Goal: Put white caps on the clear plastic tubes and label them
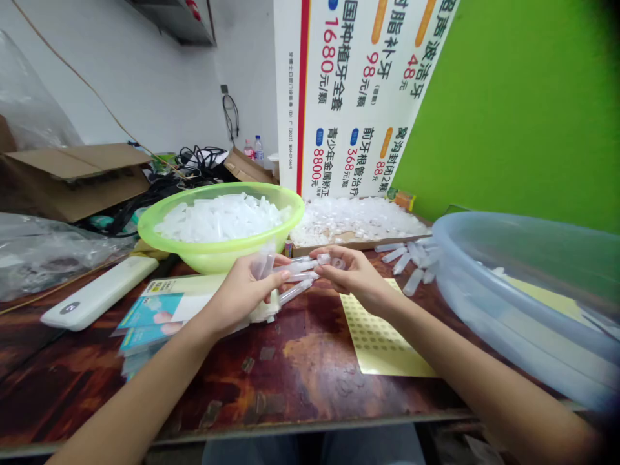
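Several tubes sat above the surface, clasped in my left grip; my right grip pinched one by its end. I judged them light, stiff, slippery, best held mid-barrel.

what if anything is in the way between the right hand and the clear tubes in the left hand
Nothing visible stands between them: the right hand has its fingertips at the ends of the clear tubes that the left hand holds.
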Motion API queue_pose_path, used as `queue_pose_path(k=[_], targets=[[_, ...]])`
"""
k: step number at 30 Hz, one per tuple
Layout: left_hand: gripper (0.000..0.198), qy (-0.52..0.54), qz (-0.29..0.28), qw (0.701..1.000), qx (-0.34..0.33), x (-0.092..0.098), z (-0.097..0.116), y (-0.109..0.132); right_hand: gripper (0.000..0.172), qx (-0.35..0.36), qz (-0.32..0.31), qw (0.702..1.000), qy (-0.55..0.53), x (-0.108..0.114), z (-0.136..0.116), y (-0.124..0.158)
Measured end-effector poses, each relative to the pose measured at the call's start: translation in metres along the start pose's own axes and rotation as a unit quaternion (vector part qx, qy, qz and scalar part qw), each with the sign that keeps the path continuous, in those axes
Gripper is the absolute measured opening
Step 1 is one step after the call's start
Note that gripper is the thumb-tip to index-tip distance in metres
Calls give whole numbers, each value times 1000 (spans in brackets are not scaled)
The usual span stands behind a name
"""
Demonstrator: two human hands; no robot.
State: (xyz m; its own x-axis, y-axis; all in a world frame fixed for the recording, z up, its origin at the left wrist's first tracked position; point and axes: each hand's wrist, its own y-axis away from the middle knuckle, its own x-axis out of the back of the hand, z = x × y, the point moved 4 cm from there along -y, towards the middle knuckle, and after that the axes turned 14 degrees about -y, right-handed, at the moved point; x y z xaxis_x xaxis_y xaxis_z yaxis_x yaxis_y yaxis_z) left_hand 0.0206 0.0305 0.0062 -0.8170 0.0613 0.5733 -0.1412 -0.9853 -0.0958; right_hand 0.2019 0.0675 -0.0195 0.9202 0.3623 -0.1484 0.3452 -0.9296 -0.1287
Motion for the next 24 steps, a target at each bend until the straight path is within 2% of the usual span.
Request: queue_pose_path(k=[3,6,10,14,17,20,21,24], targets=[[27,0,17,1000,-2,1,-2,-3,40,31,1,997,71,-11,-3,6],[27,4,13,1000,0,1,-3,-3,31,92,-36,983,153,-18,-9,9],[29,17,-3,1000,-10,-2,1,2,18,213,-67,947,233,-22,-16,14],[28,2,-1,999,-34,-6,7,7,19,318,-82,900,286,-25,-14,21],[26,-16,20,998,-58,-6,9,9,21,299,-77,889,338,-24,-10,18],[23,-36,42,995,-89,-5,9,9,43,225,-70,906,352,-19,-8,11],[22,-37,49,994,-94,-4,9,9,45,211,-73,915,337,-18,-10,10],[23,-11,59,995,-81,0,7,7,31,213,-82,932,280,-16,-17,11]])
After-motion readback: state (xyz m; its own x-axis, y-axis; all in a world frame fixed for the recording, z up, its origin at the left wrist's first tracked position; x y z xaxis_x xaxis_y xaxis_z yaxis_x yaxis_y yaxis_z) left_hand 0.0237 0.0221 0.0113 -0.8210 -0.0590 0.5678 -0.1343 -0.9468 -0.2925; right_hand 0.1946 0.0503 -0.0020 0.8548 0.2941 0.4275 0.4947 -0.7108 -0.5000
